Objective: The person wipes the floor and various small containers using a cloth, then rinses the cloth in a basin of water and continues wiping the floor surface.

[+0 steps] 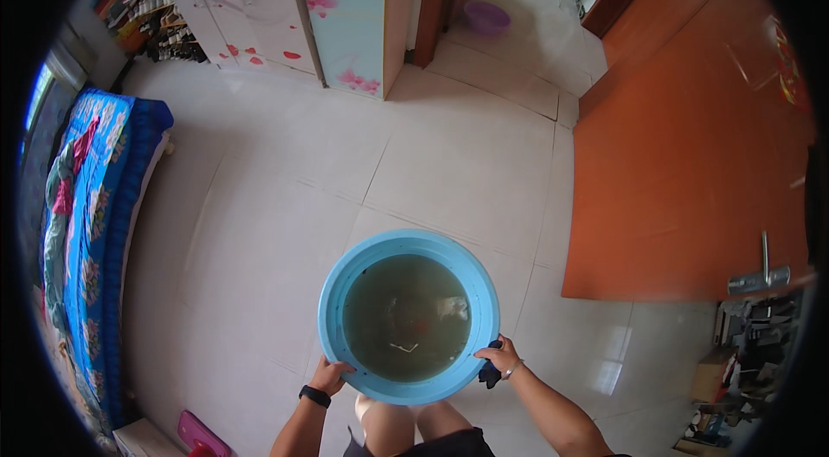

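A light blue plastic basin (332, 327) with murky water (398, 308) in it is held up in front of my legs, above the tiled floor. My left hand (330, 375) grips its rim at the lower left, the thumb over the edge; a black band is on that wrist. At the lower right, my right hand (500, 354) holds the rim and also a small black cloth (490, 376), which hangs beside the basin. A bracelet circles my right wrist. Reflections show on the water.
An orange door (667, 198) stands at the right, beside a doorway with a purple basin (487, 18) on the floor beyond. Cabinets (246, 10) line the far wall. A bed with a blue floral cover (97, 217) is at the left, a pink object (202, 434) near its foot.
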Available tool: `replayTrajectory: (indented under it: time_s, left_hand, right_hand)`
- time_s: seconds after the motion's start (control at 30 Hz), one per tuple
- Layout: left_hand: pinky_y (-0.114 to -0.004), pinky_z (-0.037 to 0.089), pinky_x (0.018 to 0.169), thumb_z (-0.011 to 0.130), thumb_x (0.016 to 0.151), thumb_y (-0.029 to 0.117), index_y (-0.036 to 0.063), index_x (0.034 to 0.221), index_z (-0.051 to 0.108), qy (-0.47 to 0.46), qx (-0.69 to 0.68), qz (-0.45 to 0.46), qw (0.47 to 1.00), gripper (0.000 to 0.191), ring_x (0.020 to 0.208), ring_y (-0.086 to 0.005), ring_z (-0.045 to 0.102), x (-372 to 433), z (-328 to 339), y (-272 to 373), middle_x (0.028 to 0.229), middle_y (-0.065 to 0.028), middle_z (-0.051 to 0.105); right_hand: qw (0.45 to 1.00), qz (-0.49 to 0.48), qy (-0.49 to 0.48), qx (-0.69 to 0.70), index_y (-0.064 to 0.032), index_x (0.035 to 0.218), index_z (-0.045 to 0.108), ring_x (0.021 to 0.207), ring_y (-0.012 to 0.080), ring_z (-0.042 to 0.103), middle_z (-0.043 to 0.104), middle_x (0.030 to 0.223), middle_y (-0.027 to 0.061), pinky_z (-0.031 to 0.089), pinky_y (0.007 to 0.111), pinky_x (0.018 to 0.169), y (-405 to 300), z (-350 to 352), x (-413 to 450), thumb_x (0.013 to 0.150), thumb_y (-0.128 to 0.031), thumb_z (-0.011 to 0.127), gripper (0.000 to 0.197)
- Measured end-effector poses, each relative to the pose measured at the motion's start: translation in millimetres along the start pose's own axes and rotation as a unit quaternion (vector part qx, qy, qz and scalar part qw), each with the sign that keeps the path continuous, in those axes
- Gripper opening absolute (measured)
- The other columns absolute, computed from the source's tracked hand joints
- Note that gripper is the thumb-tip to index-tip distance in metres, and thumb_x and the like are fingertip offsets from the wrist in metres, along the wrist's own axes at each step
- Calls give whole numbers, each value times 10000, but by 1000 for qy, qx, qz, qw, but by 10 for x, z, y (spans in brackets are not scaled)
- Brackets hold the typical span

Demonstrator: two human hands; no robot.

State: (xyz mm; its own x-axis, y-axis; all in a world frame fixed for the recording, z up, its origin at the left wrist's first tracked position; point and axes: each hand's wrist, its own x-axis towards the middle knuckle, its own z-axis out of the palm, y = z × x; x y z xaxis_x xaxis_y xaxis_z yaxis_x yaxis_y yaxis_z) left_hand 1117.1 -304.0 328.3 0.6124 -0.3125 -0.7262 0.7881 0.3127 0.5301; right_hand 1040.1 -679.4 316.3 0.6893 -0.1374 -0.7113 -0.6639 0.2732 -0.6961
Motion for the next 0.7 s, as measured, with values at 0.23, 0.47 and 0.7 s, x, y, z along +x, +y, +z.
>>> replayTrajectory:
  time_s: [0.23,0.47,0.7]
  left_hand:
    - [-345,485,779,531,627,-113,3,1119,529,-86,108,42,990,505,917,-234,574,1576,1173,1054,1034,-110,599]
    - [-336,485,775,541,637,-75,-6,1129,505,-174,216,50,959,498,894,-210,576,3504,2432,1991,1004,-106,601]
    - [-324,488,762,540,641,-68,-7,1129,496,-194,199,23,960,494,864,-204,574,5167,3831,2669,975,-108,602]
  right_hand:
    - [996,9,85,25,9,890,601,743,165,616,651,826,78,492,289,720,-962,-691,1055,643,5,692,263]
    - [979,-45,143,141,14,915,586,731,182,598,636,822,70,466,291,717,-2138,-1367,2259,618,18,663,307]
    - [978,-59,182,87,12,917,585,723,176,584,632,809,72,456,287,689,-3329,-2347,3619,626,10,643,297]
